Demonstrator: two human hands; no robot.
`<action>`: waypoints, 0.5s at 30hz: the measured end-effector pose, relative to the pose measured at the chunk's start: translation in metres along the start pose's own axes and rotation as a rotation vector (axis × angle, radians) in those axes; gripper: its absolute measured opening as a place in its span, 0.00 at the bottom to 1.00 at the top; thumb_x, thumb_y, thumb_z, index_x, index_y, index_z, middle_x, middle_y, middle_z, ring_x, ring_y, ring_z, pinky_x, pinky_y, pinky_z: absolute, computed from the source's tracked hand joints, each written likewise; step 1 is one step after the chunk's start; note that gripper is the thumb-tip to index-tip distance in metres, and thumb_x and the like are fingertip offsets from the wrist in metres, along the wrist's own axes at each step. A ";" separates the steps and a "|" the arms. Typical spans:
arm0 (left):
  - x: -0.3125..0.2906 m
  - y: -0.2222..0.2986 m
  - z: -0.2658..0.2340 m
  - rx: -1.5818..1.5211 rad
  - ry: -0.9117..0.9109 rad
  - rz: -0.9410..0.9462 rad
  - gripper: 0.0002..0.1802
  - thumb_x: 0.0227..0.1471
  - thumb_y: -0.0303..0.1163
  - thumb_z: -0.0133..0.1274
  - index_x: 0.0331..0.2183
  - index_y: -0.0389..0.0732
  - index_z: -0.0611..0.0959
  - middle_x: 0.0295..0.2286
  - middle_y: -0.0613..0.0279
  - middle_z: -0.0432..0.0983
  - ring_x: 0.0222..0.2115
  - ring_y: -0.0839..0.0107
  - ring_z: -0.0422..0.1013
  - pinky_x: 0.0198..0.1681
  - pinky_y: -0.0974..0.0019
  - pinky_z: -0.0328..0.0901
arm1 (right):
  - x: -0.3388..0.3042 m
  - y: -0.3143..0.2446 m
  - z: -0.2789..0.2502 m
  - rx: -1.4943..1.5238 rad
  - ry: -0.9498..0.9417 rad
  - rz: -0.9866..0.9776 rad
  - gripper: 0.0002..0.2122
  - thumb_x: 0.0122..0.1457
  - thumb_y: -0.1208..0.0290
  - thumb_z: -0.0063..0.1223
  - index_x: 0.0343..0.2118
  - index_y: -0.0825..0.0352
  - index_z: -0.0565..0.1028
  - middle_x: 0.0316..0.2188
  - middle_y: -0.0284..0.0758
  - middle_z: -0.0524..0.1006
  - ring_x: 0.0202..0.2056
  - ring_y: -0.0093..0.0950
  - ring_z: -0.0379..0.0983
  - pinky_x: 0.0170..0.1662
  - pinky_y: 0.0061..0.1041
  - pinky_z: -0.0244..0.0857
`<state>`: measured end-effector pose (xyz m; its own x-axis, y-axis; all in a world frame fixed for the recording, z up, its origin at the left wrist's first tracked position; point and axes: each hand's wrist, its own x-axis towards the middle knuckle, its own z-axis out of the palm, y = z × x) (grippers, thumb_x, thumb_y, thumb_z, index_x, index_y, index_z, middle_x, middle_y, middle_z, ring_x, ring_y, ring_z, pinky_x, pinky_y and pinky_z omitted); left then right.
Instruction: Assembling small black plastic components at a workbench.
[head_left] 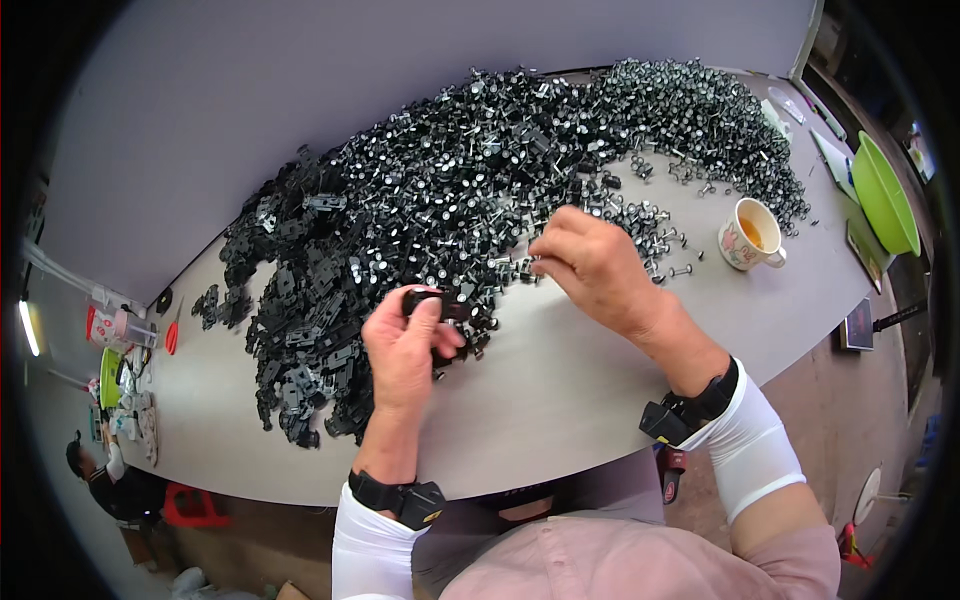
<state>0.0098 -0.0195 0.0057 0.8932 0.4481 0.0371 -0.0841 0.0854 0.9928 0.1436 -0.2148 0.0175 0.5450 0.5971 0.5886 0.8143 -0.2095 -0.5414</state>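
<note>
On the pale grey table (pixel 600 420), beside a broad heap of black and silvery parts (pixel 430 190), the left hand (pixel 400 345) curls around a glossy black piece (pixel 424 297), its axis obscured. The right hand's (pixel 598 270) fingertips nearly meet beside a small, roughly sideways-lying silvery metal part (pixel 519 256); whether they pinch it is unclear.

I grip a small, dark, shiny piece (pixel 420 298) in my left hand (pixel 398 350), thumb across it, much of its outline hidden; a tiny silvery piece (pixel 523 256) sits at the fingertips of my right hand (pixel 600 268), too blurred to tell its shape; the two pieces are apart, the dark one further left and lower.
</note>
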 end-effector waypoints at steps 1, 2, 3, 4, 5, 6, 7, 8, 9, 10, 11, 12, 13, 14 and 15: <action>0.000 0.002 -0.004 0.054 0.036 0.014 0.07 0.56 0.28 0.52 0.34 0.33 0.77 0.23 0.61 0.75 0.18 0.76 0.71 0.18 0.78 0.63 | -0.002 0.003 0.001 -0.057 -0.074 0.021 0.04 0.47 0.76 0.59 0.25 0.67 0.75 0.26 0.36 0.72 0.29 0.37 0.73 0.31 0.33 0.68; 0.001 0.003 -0.004 0.043 0.049 0.026 0.07 0.55 0.29 0.54 0.33 0.34 0.78 0.22 0.64 0.74 0.17 0.79 0.69 0.16 0.80 0.59 | -0.004 0.006 0.003 -0.113 -0.148 0.044 0.04 0.47 0.76 0.59 0.24 0.67 0.75 0.26 0.36 0.72 0.29 0.37 0.73 0.31 0.34 0.67; 0.002 0.003 -0.004 0.007 0.029 0.019 0.07 0.55 0.29 0.54 0.33 0.35 0.78 0.22 0.64 0.74 0.17 0.80 0.68 0.16 0.80 0.58 | -0.006 0.006 0.004 -0.172 -0.225 0.071 0.03 0.47 0.76 0.59 0.23 0.66 0.75 0.26 0.36 0.72 0.30 0.37 0.73 0.31 0.35 0.67; 0.002 0.001 -0.005 -0.028 0.010 0.012 0.07 0.55 0.29 0.54 0.33 0.35 0.78 0.22 0.65 0.74 0.17 0.81 0.67 0.16 0.80 0.57 | -0.005 0.008 0.003 -0.204 -0.214 0.054 0.03 0.46 0.76 0.59 0.22 0.66 0.75 0.25 0.36 0.72 0.30 0.38 0.73 0.31 0.36 0.67; 0.003 0.000 -0.005 -0.062 -0.010 0.005 0.07 0.54 0.29 0.55 0.33 0.35 0.79 0.22 0.65 0.74 0.17 0.81 0.66 0.16 0.80 0.56 | -0.004 0.005 0.001 -0.220 -0.218 0.083 0.03 0.46 0.76 0.59 0.23 0.66 0.75 0.25 0.35 0.72 0.30 0.37 0.72 0.31 0.35 0.67; 0.003 -0.003 -0.004 -0.121 -0.007 -0.002 0.06 0.54 0.28 0.55 0.34 0.35 0.79 0.23 0.66 0.74 0.17 0.83 0.64 0.16 0.80 0.54 | -0.004 0.004 0.000 -0.232 -0.226 0.110 0.03 0.46 0.76 0.59 0.23 0.66 0.75 0.25 0.35 0.72 0.30 0.36 0.72 0.30 0.33 0.66; 0.003 -0.005 -0.003 -0.133 -0.012 0.012 0.06 0.54 0.28 0.55 0.34 0.35 0.79 0.22 0.66 0.74 0.18 0.83 0.64 0.17 0.80 0.55 | -0.004 0.003 0.001 -0.243 -0.234 0.137 0.03 0.46 0.77 0.60 0.24 0.65 0.76 0.25 0.34 0.72 0.29 0.35 0.72 0.30 0.32 0.66; 0.002 -0.006 -0.002 -0.146 -0.016 0.026 0.06 0.54 0.27 0.55 0.34 0.35 0.79 0.22 0.66 0.74 0.18 0.83 0.64 0.17 0.80 0.55 | -0.005 0.005 0.006 -0.248 -0.211 0.092 0.04 0.45 0.76 0.60 0.23 0.65 0.75 0.25 0.33 0.72 0.29 0.35 0.72 0.30 0.32 0.65; 0.003 -0.006 -0.001 -0.158 -0.026 0.041 0.06 0.54 0.27 0.55 0.34 0.35 0.79 0.22 0.67 0.74 0.19 0.83 0.64 0.17 0.80 0.56 | -0.008 0.009 0.015 -0.255 -0.184 0.049 0.04 0.45 0.76 0.60 0.23 0.65 0.75 0.25 0.33 0.72 0.30 0.35 0.72 0.30 0.32 0.65; 0.003 -0.007 0.000 -0.194 -0.025 0.021 0.06 0.54 0.26 0.54 0.35 0.35 0.79 0.23 0.66 0.73 0.19 0.82 0.66 0.17 0.79 0.58 | -0.010 0.013 0.021 -0.263 -0.157 0.006 0.04 0.45 0.76 0.61 0.23 0.64 0.75 0.25 0.33 0.72 0.30 0.34 0.72 0.30 0.32 0.65; 0.003 -0.007 0.002 -0.215 -0.033 0.002 0.06 0.54 0.25 0.54 0.36 0.35 0.78 0.23 0.66 0.73 0.19 0.81 0.66 0.17 0.79 0.59 | -0.012 0.015 0.022 -0.299 -0.170 -0.002 0.04 0.45 0.75 0.61 0.23 0.64 0.75 0.25 0.33 0.72 0.30 0.34 0.71 0.29 0.32 0.65; 0.001 -0.006 0.004 -0.234 -0.028 -0.012 0.07 0.54 0.25 0.54 0.36 0.35 0.78 0.23 0.66 0.73 0.19 0.81 0.67 0.17 0.78 0.59 | -0.011 0.017 0.024 -0.328 -0.186 -0.020 0.04 0.44 0.75 0.61 0.22 0.64 0.75 0.24 0.33 0.72 0.30 0.34 0.71 0.29 0.32 0.65; 0.000 -0.006 0.004 -0.254 -0.024 -0.026 0.07 0.54 0.25 0.54 0.37 0.35 0.77 0.23 0.65 0.73 0.19 0.80 0.67 0.17 0.78 0.60 | -0.009 0.018 0.025 -0.357 -0.203 -0.038 0.05 0.44 0.75 0.61 0.22 0.64 0.75 0.24 0.32 0.72 0.30 0.34 0.71 0.29 0.31 0.65; 0.001 -0.008 0.003 -0.278 -0.051 -0.051 0.08 0.54 0.24 0.53 0.38 0.35 0.76 0.23 0.64 0.73 0.19 0.79 0.69 0.17 0.77 0.62 | -0.009 0.016 0.024 -0.348 -0.221 -0.053 0.05 0.44 0.75 0.61 0.22 0.64 0.75 0.25 0.32 0.72 0.30 0.33 0.71 0.29 0.31 0.65; 0.000 -0.008 0.004 -0.306 -0.041 -0.069 0.07 0.54 0.24 0.53 0.37 0.36 0.75 0.23 0.62 0.74 0.19 0.77 0.70 0.17 0.76 0.63 | -0.008 0.014 0.023 -0.333 -0.237 -0.071 0.05 0.44 0.75 0.61 0.22 0.64 0.75 0.25 0.32 0.72 0.30 0.33 0.70 0.29 0.31 0.65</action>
<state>0.0123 -0.0238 -0.0014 0.9181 0.3960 -0.0182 -0.1463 0.3810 0.9129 0.1458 -0.2051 -0.0083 0.4556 0.7728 0.4418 0.8896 -0.3771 -0.2576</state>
